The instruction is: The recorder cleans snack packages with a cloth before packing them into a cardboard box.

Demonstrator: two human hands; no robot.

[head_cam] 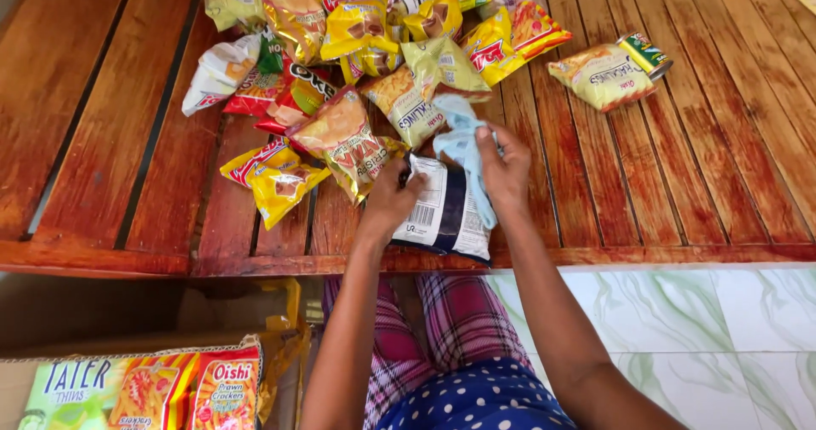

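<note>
A dark blue and white snack packet (444, 211) lies back side up at the near edge of the slatted wooden table (680, 175). My left hand (393, 199) grips the packet's left upper edge. My right hand (503, 168) holds a light blue cloth (461, 145) pressed against the packet's top right, and the cloth hangs down over the packet. A heap of snack packets (357, 48), mostly yellow, red and orange, lies just beyond both hands.
A pale yellow packet (602, 75) and a small green one (646, 54) lie apart at the right. A cardboard box of snack packets (153, 387) stands on the floor at lower left. Green-veined white floor tiles (697, 328) lie below the table edge.
</note>
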